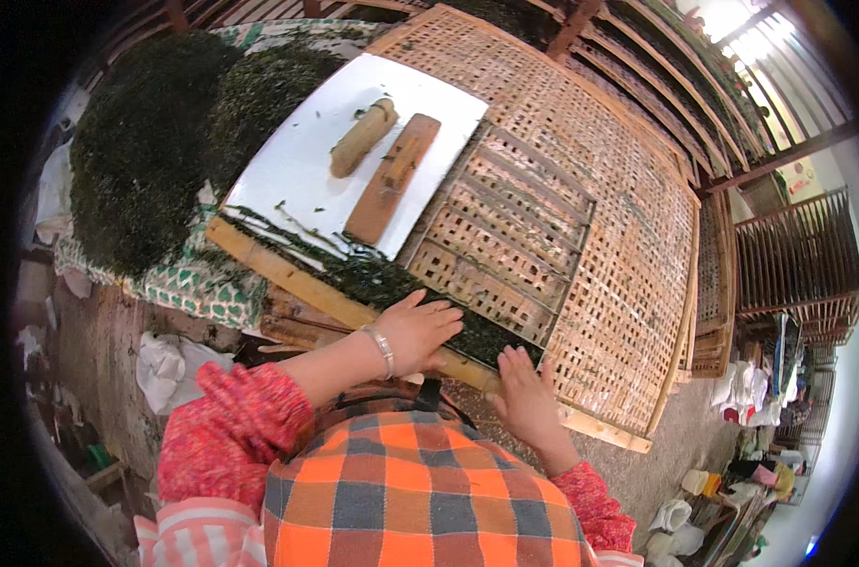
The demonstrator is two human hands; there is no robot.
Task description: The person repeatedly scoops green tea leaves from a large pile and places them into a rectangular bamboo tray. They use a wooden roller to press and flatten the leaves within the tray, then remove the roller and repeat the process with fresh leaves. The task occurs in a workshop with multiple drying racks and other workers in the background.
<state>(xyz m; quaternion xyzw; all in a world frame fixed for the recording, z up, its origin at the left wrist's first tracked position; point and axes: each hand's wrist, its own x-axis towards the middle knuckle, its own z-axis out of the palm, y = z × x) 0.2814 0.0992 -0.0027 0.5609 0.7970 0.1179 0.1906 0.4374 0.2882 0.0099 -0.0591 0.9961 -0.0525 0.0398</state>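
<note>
A rectangular divided frame (518,207) with several parallel slats lies on a large woven bamboo tray (621,283). Dark green shredded leaves (376,278) fill its strip nearest my body. My left hand (421,332), a silver bracelet on its wrist, rests palm down on these leaves, fingers slightly apart. At the frame's near right corner, my right hand (527,386) touches the leaf strip's end with its fingertips. Neither hand grasps anything. Beyond my left hand, a white board (298,166) covers part of the frame; on it lie a rounded wooden rod (364,138) and a flat wooden block (395,181).
Big heaps of dark green leaves (142,156) sit on a green-and-white patterned cloth (206,294) at the left. A bamboo rail (287,273) edges the tray before me. Slatted racks (656,92) stand behind. A white sack (177,372) lies at lower left.
</note>
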